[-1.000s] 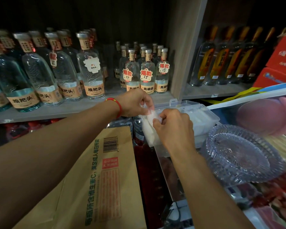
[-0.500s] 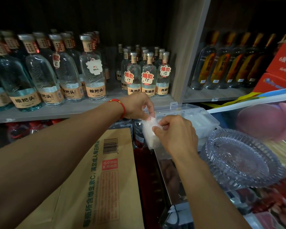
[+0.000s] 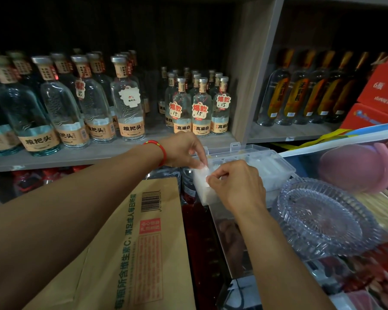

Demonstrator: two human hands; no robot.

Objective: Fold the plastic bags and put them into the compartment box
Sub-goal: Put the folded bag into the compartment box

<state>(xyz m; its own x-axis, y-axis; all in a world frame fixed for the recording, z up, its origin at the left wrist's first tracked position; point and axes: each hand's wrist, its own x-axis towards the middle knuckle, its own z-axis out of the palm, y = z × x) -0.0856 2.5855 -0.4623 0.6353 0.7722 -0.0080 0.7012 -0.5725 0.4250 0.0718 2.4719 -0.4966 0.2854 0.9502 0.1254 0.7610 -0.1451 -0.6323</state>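
A clear compartment box (image 3: 276, 166) stands open in front of the shelf, with pale folded bags in its cells. At its near left corner a folded white plastic bag (image 3: 201, 186) sits upright in a cell. My left hand (image 3: 184, 151), with a red string on the wrist, pinches the bag's top edge from the left. My right hand (image 3: 238, 186) pinches the same bag from the right, fingers curled over it. The bag's right half is hidden behind my right hand.
A brown cardboard carton (image 3: 130, 253) lies below my left arm. A cut-glass dish (image 3: 323, 218) sits right of the box. Clear liquor bottles (image 3: 128, 104) fill the shelf (image 3: 81, 153) behind. Red gift boxes (image 3: 381, 95) stand at far right.
Both hands stay pinched on the folded bag at the box's left corner; they have shifted slightly down and the bag sits a little lower in the cell.
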